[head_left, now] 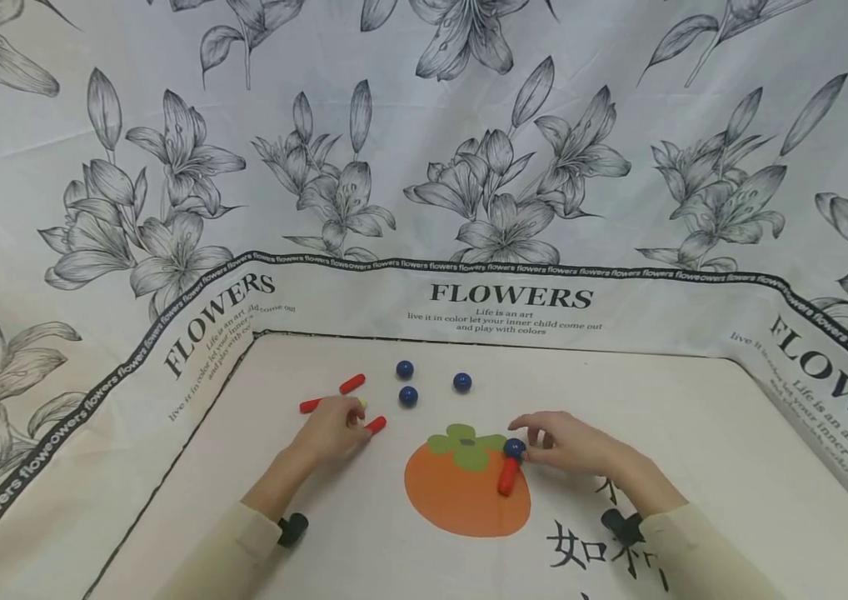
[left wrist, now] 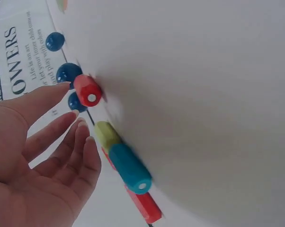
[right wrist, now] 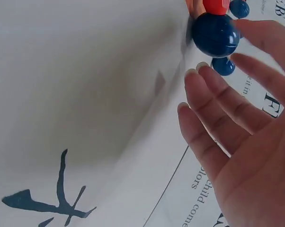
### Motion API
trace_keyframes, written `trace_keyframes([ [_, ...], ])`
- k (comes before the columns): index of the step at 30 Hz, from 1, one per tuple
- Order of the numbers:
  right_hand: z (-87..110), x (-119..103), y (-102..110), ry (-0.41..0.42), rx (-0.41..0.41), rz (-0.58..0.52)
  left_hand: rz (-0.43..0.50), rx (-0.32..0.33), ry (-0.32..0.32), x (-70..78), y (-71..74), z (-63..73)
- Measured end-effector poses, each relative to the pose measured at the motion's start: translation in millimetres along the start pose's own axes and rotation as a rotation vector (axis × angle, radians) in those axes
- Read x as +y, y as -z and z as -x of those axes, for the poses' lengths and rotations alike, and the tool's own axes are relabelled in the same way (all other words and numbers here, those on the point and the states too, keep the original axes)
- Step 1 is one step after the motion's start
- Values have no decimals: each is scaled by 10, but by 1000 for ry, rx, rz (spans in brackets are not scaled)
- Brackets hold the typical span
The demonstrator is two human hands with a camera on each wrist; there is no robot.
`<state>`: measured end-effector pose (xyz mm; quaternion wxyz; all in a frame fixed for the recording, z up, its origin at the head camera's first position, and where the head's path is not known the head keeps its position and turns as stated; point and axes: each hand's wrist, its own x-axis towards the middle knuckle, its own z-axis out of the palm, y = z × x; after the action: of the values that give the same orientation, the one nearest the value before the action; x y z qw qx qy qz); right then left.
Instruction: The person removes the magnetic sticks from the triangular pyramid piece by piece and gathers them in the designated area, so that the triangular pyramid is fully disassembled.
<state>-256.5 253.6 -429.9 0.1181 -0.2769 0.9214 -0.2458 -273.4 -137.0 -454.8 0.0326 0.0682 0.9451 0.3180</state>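
My right hand (head_left: 570, 442) pinches a glossy dark blue ball (head_left: 514, 448) between thumb and index finger, over the printed orange persimmon. A red rod (head_left: 507, 477) adjoins the ball on the side toward me. In the right wrist view, the ball (right wrist: 215, 34) lies at the thumb and index tips while the other fingers spread loosely. My left hand (head_left: 328, 429) is loosely curved with nothing in its grasp. Its thumb tip is right by a red rod (left wrist: 88, 90) with a pale end dot. Below its fingers lie a teal rod (left wrist: 130, 168) and a yellow-green one (left wrist: 106, 134).
Several more blue balls stand behind the hands, one (head_left: 462, 382) apart to the right. Two other red rods, one (head_left: 352, 383) farther back, lie near the left hand. A white cloth (head_left: 349, 533) with black characters covers the table; a flower-printed curtain (head_left: 364, 300) rises behind.
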Motion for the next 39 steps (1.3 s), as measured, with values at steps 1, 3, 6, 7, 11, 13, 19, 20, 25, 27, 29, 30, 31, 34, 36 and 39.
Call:
trace_keyframes([
  [1, -7, -6, 2, 27, -12, 0, 3, 5, -10, 14, 7, -1],
  [3, -32, -13, -12, 64, -24, 7, -3, 10, -45, 47, 10, -14],
  [6, -78, -17, -61, 78, -18, 8, -10, -15, -103, 124, -14, -31],
  [7, -94, -18, -79, 76, -13, 5, -13, -34, -124, 153, -30, -32],
  [11, -155, -30, -147, 46, 19, -17, 8, -146, -196, 311, -139, -33],
  [13, -183, -47, -174, 24, 36, -29, 20, -214, -225, 416, -219, -40],
  [19, -258, -99, -234, -18, 59, -36, 45, -356, -277, 730, -504, -92],
  [20, -268, -104, -242, -24, 59, -35, 43, -364, -284, 770, -548, -104],
  [25, -299, -103, -275, -48, 55, -40, 38, -384, -313, 897, -709, -159],
  [27, -299, -99, -275, -47, 53, -44, 36, -389, -320, 925, -742, -173],
  [29, -295, -95, -275, -48, 48, -51, 33, -392, -325, 949, -761, -182],
  [30, -294, -91, -275, -50, 47, -51, 31, -393, -328, 959, -765, -186],
  [31, -293, -88, -276, -49, 46, -52, 28, -393, -332, 964, -767, -190],
  [34, -293, -82, -276, -42, 46, -53, 24, -393, -349, 963, -766, -203],
  [36, -296, -81, -272, -38, 46, -51, 26, -399, -353, 955, -762, -210],
  [39, -304, -78, -273, -28, 43, -56, 34, -409, -348, 938, -761, -222],
])
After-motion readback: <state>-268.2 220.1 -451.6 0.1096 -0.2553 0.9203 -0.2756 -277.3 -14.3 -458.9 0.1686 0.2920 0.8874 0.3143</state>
